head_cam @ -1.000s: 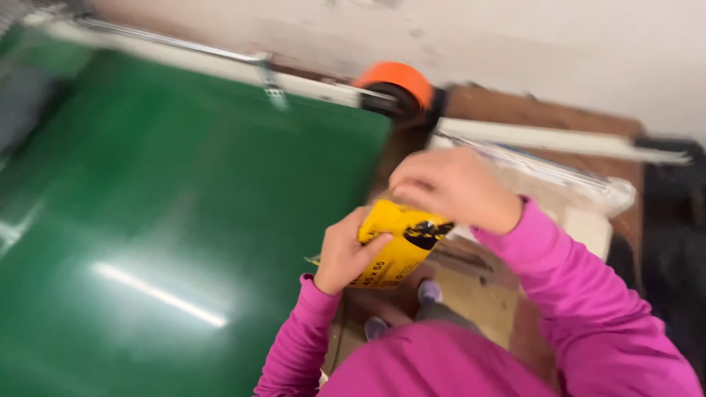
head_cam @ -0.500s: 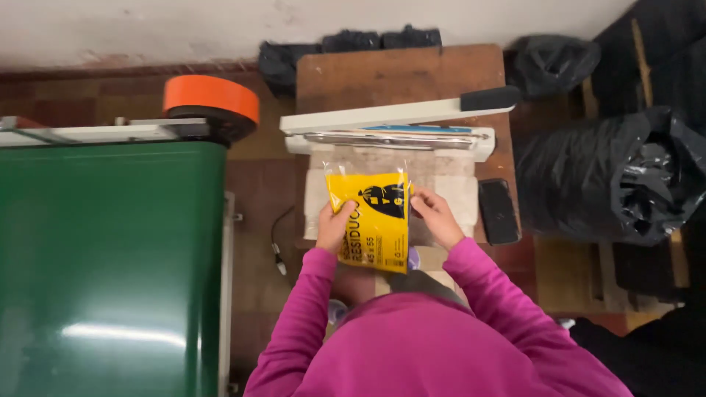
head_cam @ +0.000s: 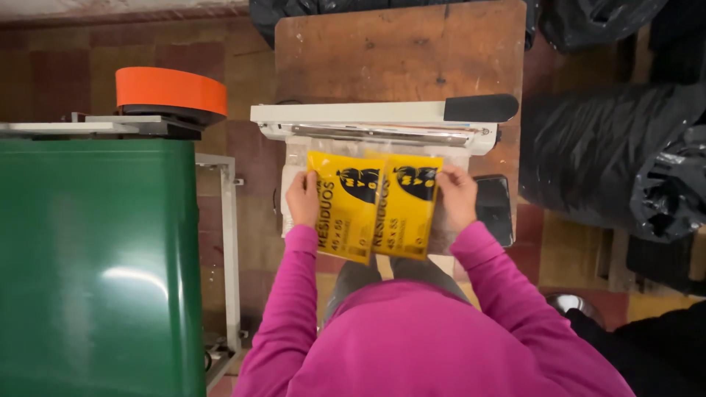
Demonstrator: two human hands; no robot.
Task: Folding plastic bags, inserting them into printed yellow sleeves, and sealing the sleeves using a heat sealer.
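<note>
The left hand (head_cam: pixel 302 200) and right hand (head_cam: pixel 456 197) each pinch the outer edge of a yellow packet (head_cam: pixel 346 206) (head_cam: pixel 407 204), side by side just below the white heat sealer (head_cam: pixel 382 121) on the wooden tabletop (head_cam: pixel 401 51). Best keep their top edges level and flat. Long axes point towards the sealer.
</note>
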